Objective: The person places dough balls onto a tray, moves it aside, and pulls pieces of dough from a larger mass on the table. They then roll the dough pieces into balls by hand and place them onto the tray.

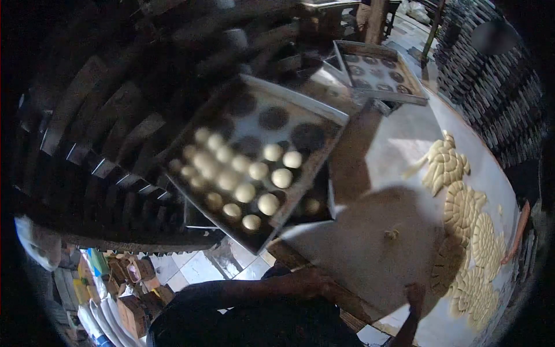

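Note:
My left hand (309, 282) is at the near edge of the pale worktable (399, 156), its fingers lost in shadow. Farther right, my right hand (414, 294) hovers over or touches the shaded tabletop; its fingers are too dark to make out. A small scrap of dough (392, 235) lies on the table beyond it. To the right are several cut or scored slabs of dough (461, 211), nearly in a row. A metal tray (298, 98) of round dough balls (269, 203) stands tilted in view at centre left, far from both hands.
Under the tray, part of another dark tray (315, 209) shows. A third tray (399, 96) with dark round marks sits at the table's far end. Dark slatted stacks rise on both sides. Cardboard boxes (132, 315) and white sacks (104, 324) stand at lower left.

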`<state>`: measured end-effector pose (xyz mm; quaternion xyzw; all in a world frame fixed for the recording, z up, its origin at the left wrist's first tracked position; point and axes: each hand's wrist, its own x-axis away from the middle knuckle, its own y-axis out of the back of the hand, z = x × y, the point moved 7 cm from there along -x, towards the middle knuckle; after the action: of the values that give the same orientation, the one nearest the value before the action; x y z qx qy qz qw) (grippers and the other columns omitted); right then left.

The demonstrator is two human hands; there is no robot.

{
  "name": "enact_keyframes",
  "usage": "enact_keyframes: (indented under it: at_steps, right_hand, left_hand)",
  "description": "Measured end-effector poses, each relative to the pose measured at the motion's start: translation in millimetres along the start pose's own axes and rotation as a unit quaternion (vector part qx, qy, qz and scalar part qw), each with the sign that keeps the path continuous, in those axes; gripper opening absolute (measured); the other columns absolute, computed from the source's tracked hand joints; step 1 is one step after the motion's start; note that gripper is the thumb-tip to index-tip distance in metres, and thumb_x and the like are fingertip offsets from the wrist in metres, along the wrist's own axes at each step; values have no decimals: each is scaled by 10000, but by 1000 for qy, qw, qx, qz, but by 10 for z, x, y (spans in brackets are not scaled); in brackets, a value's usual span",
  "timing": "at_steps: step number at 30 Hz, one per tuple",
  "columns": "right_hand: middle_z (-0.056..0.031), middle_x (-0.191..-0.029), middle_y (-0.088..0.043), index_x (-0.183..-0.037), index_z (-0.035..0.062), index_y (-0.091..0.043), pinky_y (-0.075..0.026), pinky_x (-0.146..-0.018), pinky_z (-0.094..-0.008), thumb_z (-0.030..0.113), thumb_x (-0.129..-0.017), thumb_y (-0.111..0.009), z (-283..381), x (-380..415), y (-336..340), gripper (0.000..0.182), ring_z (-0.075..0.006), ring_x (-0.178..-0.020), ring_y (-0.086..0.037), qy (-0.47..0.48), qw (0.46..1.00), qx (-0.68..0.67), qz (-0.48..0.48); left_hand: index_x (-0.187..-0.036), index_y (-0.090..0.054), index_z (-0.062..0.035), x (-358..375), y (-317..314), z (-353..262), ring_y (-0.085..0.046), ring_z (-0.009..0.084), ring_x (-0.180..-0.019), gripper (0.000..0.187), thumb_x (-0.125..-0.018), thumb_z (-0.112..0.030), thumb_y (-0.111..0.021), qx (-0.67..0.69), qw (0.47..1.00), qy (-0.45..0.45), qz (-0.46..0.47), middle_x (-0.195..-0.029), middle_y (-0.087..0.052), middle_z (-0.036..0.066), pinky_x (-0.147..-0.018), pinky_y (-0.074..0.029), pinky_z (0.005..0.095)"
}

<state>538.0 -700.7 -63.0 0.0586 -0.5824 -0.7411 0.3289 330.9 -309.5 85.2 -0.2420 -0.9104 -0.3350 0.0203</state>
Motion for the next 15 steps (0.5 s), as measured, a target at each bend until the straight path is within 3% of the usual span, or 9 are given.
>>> enact_keyframes:
  at_steps: [2,3,5,6,7,8,9,11,15]
  right_hand:
    - [-154,-956,-539,-987,38,-548,-385,-859,-477,154,-749,-588,281,-268,283,269,-338,-934,-523,-29,999,-27,1]
    - [-155,-968,-549,-1018,37,-549,-404,-834,-456,182,-775,-584,850,-487,651,286,-324,-928,-538,-50,992,-118,-9]
    - [-158,-990,-569,-1080,35,-552,-444,-785,-415,238,-826,-577,2234,-909,1221,326,-296,-916,-567,0,954,-297,-32]
    - [-160,-1002,-579,-1111,35,-553,-463,-761,-395,266,-852,-573,2986,-1100,1433,348,-282,-910,-582,71,938,-338,-35]
    - [-156,-992,-581,-1158,25,-518,-478,-746,-371,244,-879,-561,3655,-1275,1586,357,-261,-884,-592,144,936,-317,-52]
    - [-151,-983,-582,-1162,24,-515,-475,-779,-356,267,-887,-552,4341,-1324,1690,368,-258,-900,-590,175,893,-409,-64]
    - [-146,-1002,-580,-1151,30,-520,-473,-790,-339,239,-853,-597,5003,-1361,1851,371,-245,-924,-587,216,875,-434,-25]
    - [-145,-1020,-570,-1108,29,-528,-480,-778,-359,142,-790,-654,6026,-1475,2131,360,-297,-905,-593,448,850,-244,-129]
    - [-146,-988,-576,-986,18,-571,-457,-836,-406,177,-793,-642,6769,-2096,1429,260,-324,-976,-558,531,832,-122,-98]
  left_hand:
    - [-1207,-489,-53,407,650,-122,-477,306,-1153,360,-869,-168,-529,35,996,-58,-52,-1231,-492,162,-995,-392,423]
    - [-1221,-486,-82,650,1065,151,-492,334,-1106,416,-825,-182,-562,-48,969,-112,-217,-1122,-513,165,-921,-429,435]
    - [-1148,-535,-35,1090,2422,-24,-552,361,-997,403,-757,-106,-603,-93,945,-17,-312,-1139,-540,205,-867,-451,428]
    - [-1109,-560,-20,1231,2690,415,-570,372,-945,365,-754,-92,-598,-169,961,100,-193,-1069,-573,220,-843,-461,421]
    - [-1087,-573,-13,1274,3062,697,-586,362,-918,342,-757,-98,-597,-179,925,4,-335,-992,-596,232,-813,-470,424]
    - [-1048,-585,-5,1367,3264,1024,-599,362,-875,296,-779,-129,-583,-192,928,36,-319,-973,-601,229,-769,-477,435]
    - [-1133,-567,-46,1333,3394,1448,-537,336,-1063,323,-826,-146,-564,-145,921,240,-270,-1160,-563,153,-929,-413,407]
    - [-1136,-566,-50,1347,3447,1826,-533,342,-1067,323,-829,-148,-561,-137,929,233,-253,-1160,-564,153,-927,-415,409]
    - [-1186,-520,-30,1415,3444,1917,-512,363,-1091,431,-799,-200,-605,-214,944,176,-178,-1176,-540,191,-938,-408,420]
